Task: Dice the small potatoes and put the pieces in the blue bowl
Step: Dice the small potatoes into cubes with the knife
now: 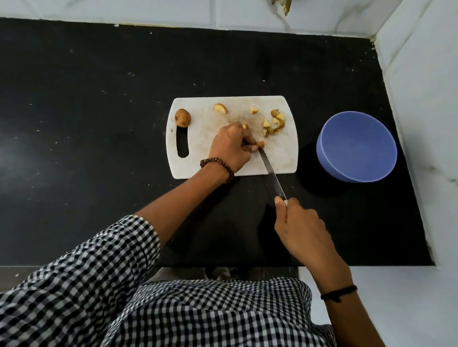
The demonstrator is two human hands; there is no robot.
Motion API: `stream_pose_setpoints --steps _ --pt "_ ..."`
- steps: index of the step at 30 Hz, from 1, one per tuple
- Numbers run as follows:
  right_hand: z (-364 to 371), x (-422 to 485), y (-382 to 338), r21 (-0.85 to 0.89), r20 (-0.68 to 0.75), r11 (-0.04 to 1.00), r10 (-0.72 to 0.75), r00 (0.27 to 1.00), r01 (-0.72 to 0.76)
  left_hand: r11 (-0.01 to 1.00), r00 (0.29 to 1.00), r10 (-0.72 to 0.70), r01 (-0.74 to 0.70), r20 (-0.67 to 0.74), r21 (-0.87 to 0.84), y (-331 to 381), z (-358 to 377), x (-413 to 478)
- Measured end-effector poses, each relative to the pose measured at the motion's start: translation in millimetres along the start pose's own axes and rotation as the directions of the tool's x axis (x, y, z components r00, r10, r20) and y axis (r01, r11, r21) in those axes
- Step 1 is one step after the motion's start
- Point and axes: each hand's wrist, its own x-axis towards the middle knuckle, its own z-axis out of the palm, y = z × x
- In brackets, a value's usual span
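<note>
A white cutting board (283,161) lies on the black counter. My left hand (231,146) pinches a small potato piece (261,144) on the board. My right hand (300,228) grips the handle of a knife (271,174), whose blade tip touches that piece. One whole small potato (183,117) sits at the board's left end above the handle slot. A potato wedge (220,108) lies at the top middle. Several diced pieces (274,122) are scattered at the board's right end. The blue bowl (357,150) stands right of the board and looks empty.
The black counter (89,121) stretches far to the left. White tiled walls (434,93) close off the back and right side. The counter's front edge runs just below my right hand.
</note>
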Motion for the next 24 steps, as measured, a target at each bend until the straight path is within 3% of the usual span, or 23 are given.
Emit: stream_pose_setpoints --steps 5,13,17,24 --pt "-19 -3 7 0.046 0.035 0.999 -0.017 0.999 0.015 0.999 1.000 -0.002 0.003 0.014 -0.043 3 -4 1" --pt "-35 6 -3 0.371 -0.128 0.923 -0.055 0.990 0.099 0.995 0.995 0.083 -0.086 0.046 0.052 -1 -7 -1" --pt "-32 38 -23 0.341 -0.295 0.926 -0.061 0.954 0.164 0.989 0.992 0.086 -0.097 0.096 0.115 9 -6 2" --pt "-26 84 -55 0.245 -0.386 0.945 -0.111 0.916 0.218 0.983 0.989 0.075 -0.094 0.124 0.159 17 -5 7"
